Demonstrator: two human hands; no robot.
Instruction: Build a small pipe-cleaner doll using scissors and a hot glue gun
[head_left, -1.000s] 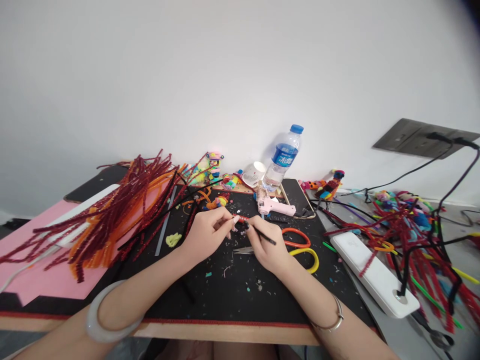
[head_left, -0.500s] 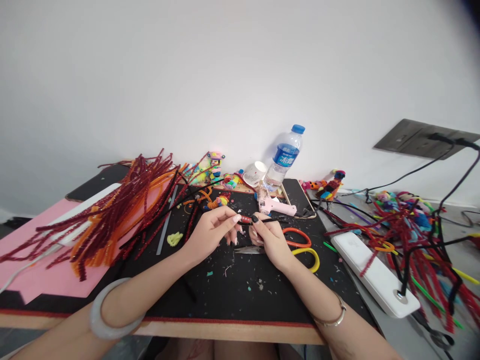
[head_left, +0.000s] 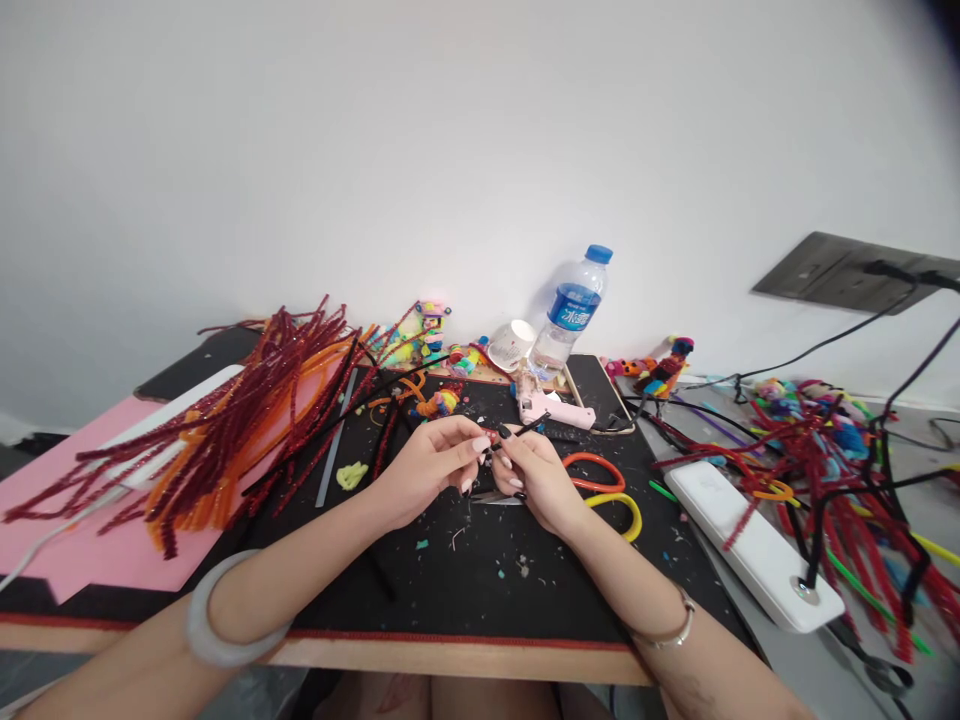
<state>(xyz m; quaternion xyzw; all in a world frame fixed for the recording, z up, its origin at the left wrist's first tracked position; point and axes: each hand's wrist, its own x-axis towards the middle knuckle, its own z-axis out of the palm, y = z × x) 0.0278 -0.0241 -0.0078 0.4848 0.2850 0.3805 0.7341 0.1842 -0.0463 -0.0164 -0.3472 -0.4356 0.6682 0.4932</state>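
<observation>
Over the middle of the black mat, my left hand (head_left: 442, 455) and my right hand (head_left: 536, 465) meet fingertip to fingertip. Between them is a small red piece (head_left: 491, 436), mostly covered by the fingers; its exact kind is unclear. Both hands are closed in a pinch on it. A short black pipe cleaner (head_left: 534, 422) sticks out behind my right fingertips. Beneath the right hand lie scissors (head_left: 613, 500) with one red and one yellow handle, their blades partly hidden. A pink glue gun (head_left: 559, 410) rests just beyond the hands.
Red and orange pipe cleaners (head_left: 247, 430) are heaped at left. A water bottle (head_left: 571, 315) and a tipped paper cup (head_left: 511, 345) stand by the wall. Small pipe-cleaner figures (head_left: 664, 370) line the back. At right are a white power strip (head_left: 750, 545), cables and more pipe cleaners.
My fingertips have drawn closer together over the red piece, so less of it shows. The right hand has tilted, and the black pipe cleaner now points up and away. Scissors and glue gun stay put.
</observation>
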